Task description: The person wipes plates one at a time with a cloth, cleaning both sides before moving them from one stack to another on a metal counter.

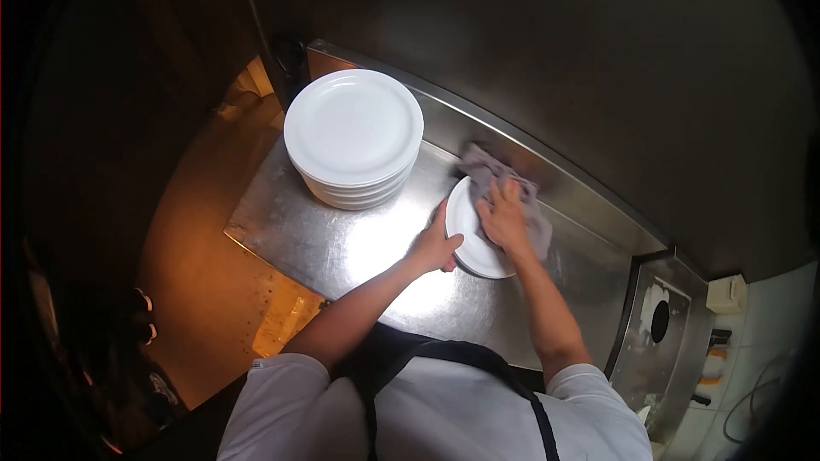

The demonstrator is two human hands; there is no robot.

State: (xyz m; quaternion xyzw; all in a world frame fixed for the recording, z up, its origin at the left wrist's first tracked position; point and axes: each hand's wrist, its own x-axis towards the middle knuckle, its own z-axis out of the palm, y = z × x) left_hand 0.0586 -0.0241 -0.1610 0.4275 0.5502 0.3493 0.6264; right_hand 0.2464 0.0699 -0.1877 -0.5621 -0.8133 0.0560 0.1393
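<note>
A white plate (480,254) is tilted over the metal counter, partly covered by a cloth and a hand. My left hand (437,248) is closed on its left rim, thumb on the upper face and fingers underneath. My right hand (504,218) presses a greyish-purple cloth (485,169) against the plate's right side, fingers on top of the fabric. Part of the cloth hangs past the plate's far and right edges. To the left stands a stack of larger white plates (354,128), apart from both hands.
The steel counter (299,222) has a raised back edge against a dark wall. At right is a metal basin or recessed unit (653,324) with a dark round spot. A small white box (727,294) sits beyond it. Orange-lit floor (201,265) shows at left.
</note>
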